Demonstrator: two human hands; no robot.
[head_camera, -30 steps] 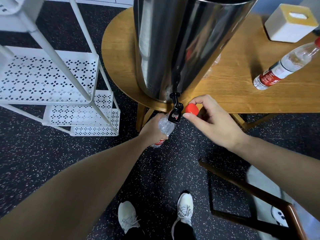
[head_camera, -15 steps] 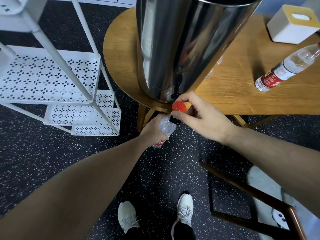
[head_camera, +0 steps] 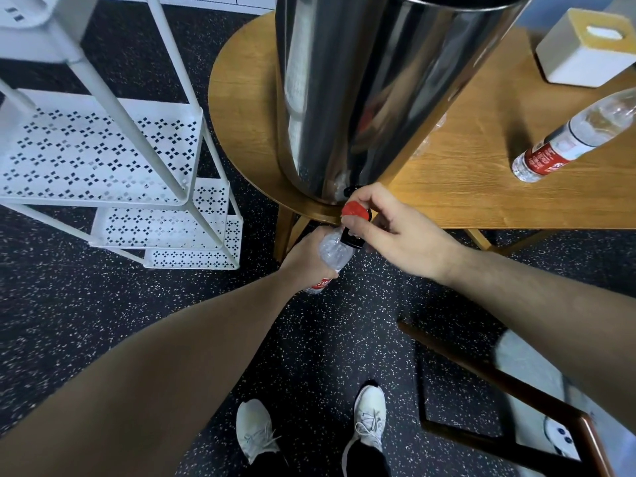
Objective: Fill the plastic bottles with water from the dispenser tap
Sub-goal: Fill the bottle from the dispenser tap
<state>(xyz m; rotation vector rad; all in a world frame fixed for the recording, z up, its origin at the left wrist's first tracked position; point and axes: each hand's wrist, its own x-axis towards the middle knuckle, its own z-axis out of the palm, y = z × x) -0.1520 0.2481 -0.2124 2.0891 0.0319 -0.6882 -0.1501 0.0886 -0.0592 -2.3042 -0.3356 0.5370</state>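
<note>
A tall steel dispenser [head_camera: 361, 91] stands at the front edge of a wooden table [head_camera: 481, 194], its black tap [head_camera: 351, 239] hanging over the edge. Gripped in my left hand [head_camera: 303, 258], a clear plastic bottle [head_camera: 335, 251] with a red label sits tilted with its mouth right under the tap. My right hand [head_camera: 402, 232] pinches a red cap [head_camera: 354, 208] and rests its fingers on the tap, hiding the lever. No water stream can be made out. A second bottle [head_camera: 578, 136] lies on its side on the table at right.
A white perforated metal rack [head_camera: 103, 146] stands to the left on the speckled dark floor. A white box [head_camera: 585, 49] sits at the table's back right. A dark wooden chair frame [head_camera: 499, 383] is at lower right, by my feet.
My right hand, carrying the red cap, has moved left from beside the tap onto it and now covers its top. The left hand and bottle have stayed under the spout.
</note>
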